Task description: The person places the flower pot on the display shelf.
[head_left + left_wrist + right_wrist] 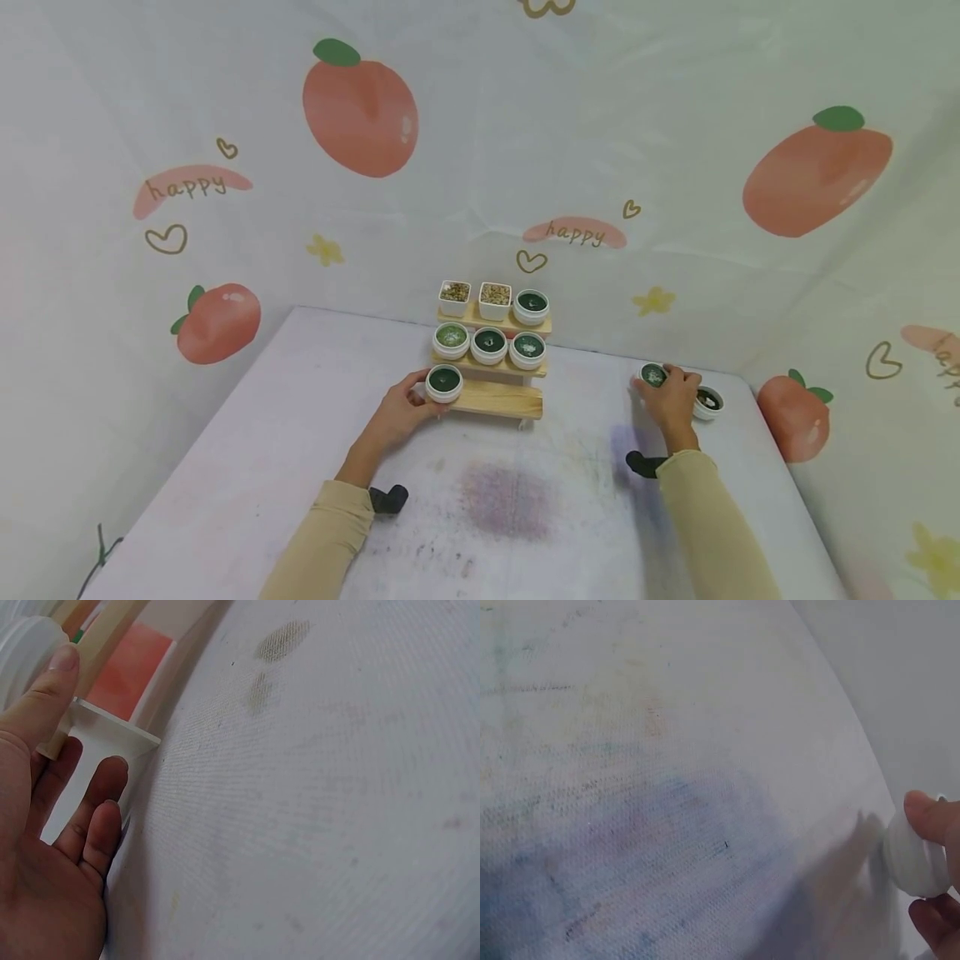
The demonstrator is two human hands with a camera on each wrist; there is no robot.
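Observation:
At the left end of the lowest shelf of a wooden three-step stand (pixel 498 400), my left hand (pixel 397 414) holds a small round white bowl (pixel 444 381) with dark green contents. The left wrist view shows the thumb against the bowl's ribbed side (pixel 26 664) and the other fingers bent beside the stand's white leg (pixel 105 731). Far to the right, my right hand (pixel 672 402) grips another round white bowl (pixel 652 376), its green contents flecked with white. Thumb and fingers hold this bowl's side (pixel 915 859) in the right wrist view.
The middle shelf bears three round bowls (pixel 489 343) with green contents. On the top shelf are two square white bowls (pixel 495 300) of dry bits and one round green-filled bowl (pixel 531 306). A further round bowl (pixel 707 403) sits right of my right hand. Printed cloth hangs behind.

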